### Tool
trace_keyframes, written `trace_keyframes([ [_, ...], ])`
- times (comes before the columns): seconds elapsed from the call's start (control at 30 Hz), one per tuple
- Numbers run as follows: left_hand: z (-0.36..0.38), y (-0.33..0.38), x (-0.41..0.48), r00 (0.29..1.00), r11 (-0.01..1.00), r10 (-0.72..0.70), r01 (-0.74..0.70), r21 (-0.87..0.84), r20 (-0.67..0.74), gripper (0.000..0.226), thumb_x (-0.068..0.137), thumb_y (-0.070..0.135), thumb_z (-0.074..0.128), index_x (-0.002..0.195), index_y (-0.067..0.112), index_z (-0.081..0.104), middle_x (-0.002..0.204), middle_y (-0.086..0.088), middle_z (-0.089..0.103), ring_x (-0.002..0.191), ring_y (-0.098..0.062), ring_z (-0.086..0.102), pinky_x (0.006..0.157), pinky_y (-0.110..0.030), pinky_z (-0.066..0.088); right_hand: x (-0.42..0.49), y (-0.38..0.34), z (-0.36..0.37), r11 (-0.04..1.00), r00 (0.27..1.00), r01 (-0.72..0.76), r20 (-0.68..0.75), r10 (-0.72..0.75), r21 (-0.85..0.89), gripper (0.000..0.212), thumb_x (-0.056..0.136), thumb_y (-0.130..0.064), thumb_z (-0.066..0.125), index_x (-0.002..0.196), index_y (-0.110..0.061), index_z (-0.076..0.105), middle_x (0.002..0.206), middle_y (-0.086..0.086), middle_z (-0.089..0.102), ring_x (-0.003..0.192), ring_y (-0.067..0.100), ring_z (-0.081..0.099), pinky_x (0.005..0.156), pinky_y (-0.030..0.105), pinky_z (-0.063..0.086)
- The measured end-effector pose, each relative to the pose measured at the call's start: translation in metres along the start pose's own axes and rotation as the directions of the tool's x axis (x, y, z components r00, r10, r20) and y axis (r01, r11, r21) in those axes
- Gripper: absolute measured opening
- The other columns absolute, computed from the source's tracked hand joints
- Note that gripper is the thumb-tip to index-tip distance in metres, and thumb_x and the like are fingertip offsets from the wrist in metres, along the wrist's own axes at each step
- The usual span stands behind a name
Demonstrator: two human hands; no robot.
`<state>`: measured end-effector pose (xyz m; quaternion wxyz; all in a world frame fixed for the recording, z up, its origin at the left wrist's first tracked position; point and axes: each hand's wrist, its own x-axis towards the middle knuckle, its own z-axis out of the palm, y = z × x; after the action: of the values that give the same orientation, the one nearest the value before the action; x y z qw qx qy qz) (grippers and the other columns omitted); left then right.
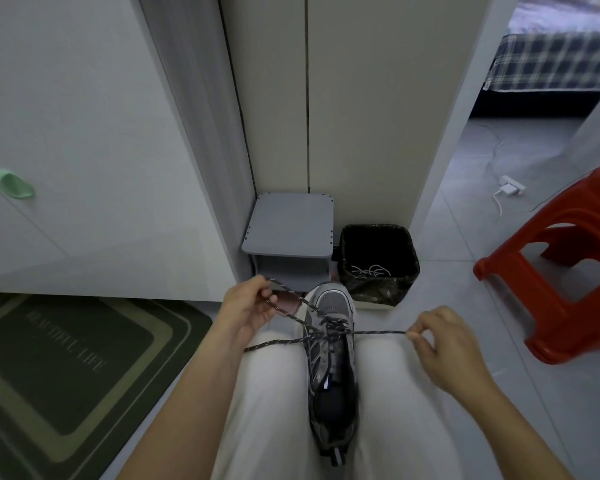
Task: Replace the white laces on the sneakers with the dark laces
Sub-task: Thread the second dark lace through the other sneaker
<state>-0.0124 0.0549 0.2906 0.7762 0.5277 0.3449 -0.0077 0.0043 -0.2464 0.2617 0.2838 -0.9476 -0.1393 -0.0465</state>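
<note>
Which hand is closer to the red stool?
Right. The right hand pinches the dark lace just short of the red stool. The left hand holds the lace's other end beyond the sneaker, farther from the stool.

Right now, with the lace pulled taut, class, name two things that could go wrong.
The grey mesh sneaker is wedged between the thighs, so a hard tug could tip it. The right hand pinches the dark speckled lace near its end; that grip might slip and leave the ends uneven.

green doormat (70, 370), blurred lettering, last word legible as "LIFE"
</note>
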Motion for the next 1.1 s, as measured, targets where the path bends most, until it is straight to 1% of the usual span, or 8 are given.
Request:
trace_keyframes([
  [0.17, -0.003, -0.01, -0.014, 0.994, 0.933, 0.086, -0.102, 0.345, 0.062, 0.002, 0.084, 0.005, 0.06, 0.083, 0.006, 0.061, 0.066, -0.008, 0.057, 0.064, -0.018, 0.052, 0.064, -0.032, 0.045, 0.002, -0.004, -0.003, 0.961, 0.972, 0.006, 0.228, 0.06, -0.276, 0.016, 0.092, -0.033, 0.052, 0.082, -0.03, 0.064, 0.086, -0.008, 0.05, 0.085, 0.014, 0.052, 0.074, 0.03, 0.029],
  [0.33, 0.0, -0.009, -0.02, 0.987, 0.883, 0.121, -0.155, 0.442, 0.105, 0.008, 0.081, 0.007, 0.066, 0.088, 0.008, 0.064, 0.069, -0.005, 0.062, 0.068, -0.016, 0.058, 0.065, -0.031, 0.049, 0.026, -0.047, 0.011, 0.923, 0.988, 0.151, 0.091, -0.127, -0.355, 0.025, 0.089, -0.041, 0.055, 0.085, -0.022, 0.071, 0.084, 0.001, 0.061, 0.082, 0.025, 0.061, 0.071, 0.035, 0.035],
  [0.4, 0.001, -0.009, -0.019, 0.984, 0.866, 0.142, -0.175, 0.468, 0.105, 0.006, 0.081, 0.007, 0.066, 0.087, 0.01, 0.064, 0.072, -0.005, 0.063, 0.073, -0.017, 0.06, 0.07, -0.032, 0.052, 0.032, -0.067, 0.022, 0.896, 0.958, 0.225, 0.252, -0.133, -0.383, 0.032, 0.09, -0.051, 0.049, 0.096, -0.026, 0.068, 0.098, 0.0, 0.06, 0.097, 0.021, 0.057, 0.081, 0.036, 0.035],
  [0.53, -0.004, -0.005, -0.021, 0.968, 0.791, 0.086, -0.21, 0.575, 0.235, 0.011, 0.079, 0.009, 0.071, 0.087, 0.01, 0.065, 0.076, -0.003, 0.065, 0.071, -0.014, 0.06, 0.071, -0.031, 0.052, 0.033, -0.073, 0.036, 0.832, 0.895, 0.327, 0.43, -0.12, -0.448, 0.03, 0.097, -0.039, 0.039, 0.112, -0.022, 0.058, 0.114, 0.001, 0.058, 0.108, 0.021, 0.054, 0.089, 0.034, 0.034],
  [0.6, -0.005, -0.006, -0.025, 0.947, 0.703, 0.024, -0.244, 0.668, 0.321, 0.01, 0.076, 0.015, 0.075, 0.08, 0.013, 0.066, 0.07, 0.0, 0.062, 0.064, -0.009, 0.055, 0.063, -0.023, 0.046, 0.032, -0.062, 0.03, 0.859, 0.895, 0.303, 0.433, -0.108, -0.412, 0.029, 0.099, -0.038, 0.035, 0.112, -0.025, 0.057, 0.114, -0.001, 0.058, 0.109, 0.019, 0.052, 0.089, 0.034, 0.032],
  [0.77, 0.001, -0.007, -0.021, 0.974, 0.753, 0.085, -0.2, 0.627, 0.209, 0.008, 0.083, 0.018, 0.068, 0.081, 0.011, 0.066, 0.076, -0.006, 0.059, 0.07, -0.013, 0.054, 0.065, -0.025, 0.045, 0.026, -0.039, 0.014, 0.903, 0.924, 0.243, 0.367, -0.105, -0.355, 0.026, 0.097, -0.04, 0.037, 0.106, -0.033, 0.061, 0.099, -0.01, 0.052, 0.105, 0.013, 0.051, 0.077, 0.029, 0.024],
  [0.9, 0.007, -0.01, -0.016, 0.977, 0.666, 0.054, -0.189, 0.722, 0.206, 0.011, 0.082, 0.017, 0.07, 0.085, 0.006, 0.068, 0.076, -0.008, 0.058, 0.073, -0.018, 0.052, 0.066, -0.028, 0.042, 0.022, -0.03, 0.006, 0.908, 0.941, 0.218, 0.325, -0.098, -0.357, 0.025, 0.096, -0.041, 0.04, 0.1, -0.035, 0.064, 0.089, -0.013, 0.043, 0.102, 0.011, 0.049, 0.075, 0.029, 0.022],
  [1.1, 0.014, -0.009, -0.02, 0.945, 0.554, -0.037, -0.25, 0.794, 0.324, 0.017, 0.077, 0.02, 0.076, 0.076, 0.006, 0.066, 0.063, 0.001, 0.055, 0.056, -0.009, 0.047, 0.051, -0.016, 0.038, 0.017, 0.002, -0.021, 0.937, 0.973, 0.057, 0.228, 0.025, -0.345, 0.023, 0.096, -0.039, 0.043, 0.094, -0.036, 0.066, 0.091, -0.012, 0.05, 0.092, 0.012, 0.051, 0.077, 0.029, 0.025],
])
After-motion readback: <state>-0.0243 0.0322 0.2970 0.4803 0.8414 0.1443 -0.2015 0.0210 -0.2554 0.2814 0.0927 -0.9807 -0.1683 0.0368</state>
